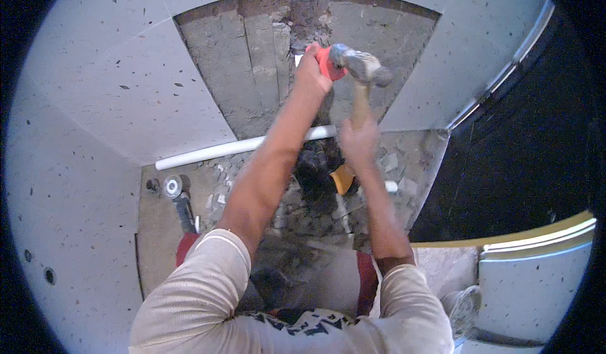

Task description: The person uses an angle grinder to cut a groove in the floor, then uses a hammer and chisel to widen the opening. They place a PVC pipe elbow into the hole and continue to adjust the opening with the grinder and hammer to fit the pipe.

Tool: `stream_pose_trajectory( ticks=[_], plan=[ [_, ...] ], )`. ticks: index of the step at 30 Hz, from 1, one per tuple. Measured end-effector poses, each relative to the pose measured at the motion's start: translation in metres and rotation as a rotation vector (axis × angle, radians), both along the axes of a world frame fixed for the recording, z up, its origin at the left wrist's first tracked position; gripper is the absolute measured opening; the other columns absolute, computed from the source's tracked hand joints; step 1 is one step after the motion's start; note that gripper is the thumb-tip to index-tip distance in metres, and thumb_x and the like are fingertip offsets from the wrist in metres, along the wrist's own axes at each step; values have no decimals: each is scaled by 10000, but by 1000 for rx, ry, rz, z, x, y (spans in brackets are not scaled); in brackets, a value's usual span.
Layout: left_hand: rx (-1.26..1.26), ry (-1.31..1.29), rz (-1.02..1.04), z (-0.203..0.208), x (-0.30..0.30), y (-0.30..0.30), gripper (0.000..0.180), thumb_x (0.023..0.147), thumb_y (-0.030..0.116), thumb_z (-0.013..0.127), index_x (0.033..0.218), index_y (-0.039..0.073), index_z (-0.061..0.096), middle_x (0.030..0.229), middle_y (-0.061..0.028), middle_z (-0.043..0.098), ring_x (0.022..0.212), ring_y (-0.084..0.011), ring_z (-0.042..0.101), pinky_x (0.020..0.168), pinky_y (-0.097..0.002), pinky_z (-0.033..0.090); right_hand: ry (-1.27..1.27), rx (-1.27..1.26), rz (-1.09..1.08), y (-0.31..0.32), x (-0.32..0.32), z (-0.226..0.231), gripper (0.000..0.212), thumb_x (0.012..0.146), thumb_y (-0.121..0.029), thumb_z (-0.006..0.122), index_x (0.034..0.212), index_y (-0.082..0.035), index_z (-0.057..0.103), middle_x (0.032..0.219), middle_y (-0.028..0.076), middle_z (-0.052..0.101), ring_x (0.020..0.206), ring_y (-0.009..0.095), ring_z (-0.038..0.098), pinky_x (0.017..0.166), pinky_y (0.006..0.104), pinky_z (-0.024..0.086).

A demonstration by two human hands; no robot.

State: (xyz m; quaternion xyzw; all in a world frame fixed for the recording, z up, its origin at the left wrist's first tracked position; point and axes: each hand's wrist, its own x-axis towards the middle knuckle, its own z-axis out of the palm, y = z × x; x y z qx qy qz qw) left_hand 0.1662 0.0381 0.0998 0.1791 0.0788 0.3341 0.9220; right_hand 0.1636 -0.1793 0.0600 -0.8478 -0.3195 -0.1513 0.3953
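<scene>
My left hand (312,70) reaches up to the bare, chipped wall section (252,70) and is closed on a chisel with a red hand guard (327,62). My right hand (358,140) grips the wooden handle of a hammer (361,104). Its grey steel head (361,65) sits right beside the red guard, at the chisel's end. The chisel's tip is hidden behind my left hand.
A white pipe (214,152) runs across the foot of the wall. Broken rubble (315,202) covers the floor below it. An angle grinder (180,196) lies at the left. Speckled light tiles (126,89) surround the opening; a dark doorway (524,139) stands at the right.
</scene>
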Motion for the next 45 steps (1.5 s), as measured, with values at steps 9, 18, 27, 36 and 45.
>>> stream_pose_trajectory(
  ticks=[9, 18, 27, 36, 45],
  plan=[
    [-43, -160, 35, 7, -10, 34, 193, 1051, 224, 448, 1077, 46, 517, 1064, -144, 623, 991, -302, 634, 913, -504, 529, -67, 945, 99, -91, -17, 165, 89, 895, -120, 646, 939, -75, 584, 690, -26, 537, 531, 80, 494, 450, 243, 419],
    [-96, -150, 28, 12, 5, 28, 265, 1052, 239, 442, 1116, 15, 568, 1033, -164, 660, 959, -312, 649, 910, -526, 538, -266, 281, -20, -7, -13, 51, 154, 934, -200, 528, 929, -47, 508, 738, 17, 491, 580, 125, 455, 542, 302, 459],
    [-79, -139, 32, 12, -9, 32, 295, 1061, 268, 414, 1134, 26, 566, 1079, -162, 658, 1015, -323, 638, 938, -515, 527, 86, 671, 66, -83, -1, 134, 309, 957, -351, 461, 901, -53, 525, 738, 25, 478, 600, 138, 451, 609, 335, 459],
    [-84, -171, 24, 14, -11, 33, 295, 1062, 253, 400, 1130, 26, 575, 1103, -158, 653, 1024, -296, 637, 930, -481, 529, -619, 608, -3, -36, -27, 105, 246, 938, -320, 494, 913, -76, 517, 784, 39, 516, 621, 145, 489, 592, 322, 456],
    [-2, -95, -108, -52, -15, 51, 267, 1017, 215, 471, 1192, 35, 563, 1119, -157, 655, 998, -294, 645, 899, -474, 539, 354, 209, 37, -44, -25, 43, 234, 878, -230, 681, 994, -37, 619, 871, 61, 656, 684, 165, 610, 662, 341, 503]
  ],
)
